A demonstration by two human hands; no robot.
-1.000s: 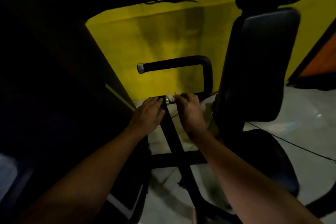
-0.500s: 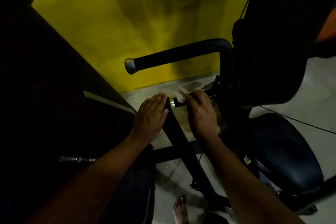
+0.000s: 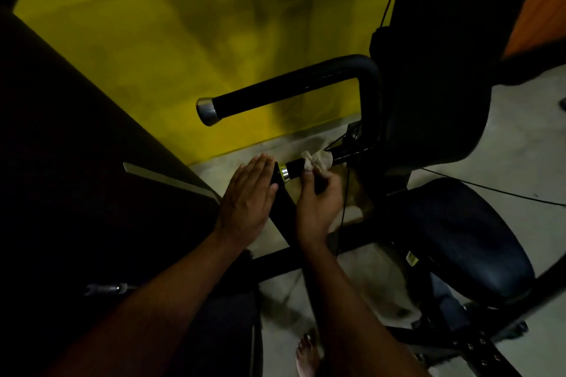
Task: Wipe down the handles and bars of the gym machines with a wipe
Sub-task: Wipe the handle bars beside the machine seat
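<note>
The right hand [image 3: 320, 202] pinches the wipe [image 3: 317, 159] around the lower handle [image 3: 294, 169]; at nine o'clock the left hand [image 3: 248, 196] lies flat, fingers pressed together

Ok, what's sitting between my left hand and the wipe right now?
In the head view, the lower handle's silver-ringed end lies between the left hand and the wipe, atop the black frame bar.

Past its silver collar, buried under crumpled pale wipe [image 3: 317, 159] and right hand [image 3: 320, 208]: short black handle [image 3: 295, 169]. Well below the handle, cropped at the bottom edge: bare foot [image 3: 306, 356]. Left of the handle, too dark to tell.
</note>
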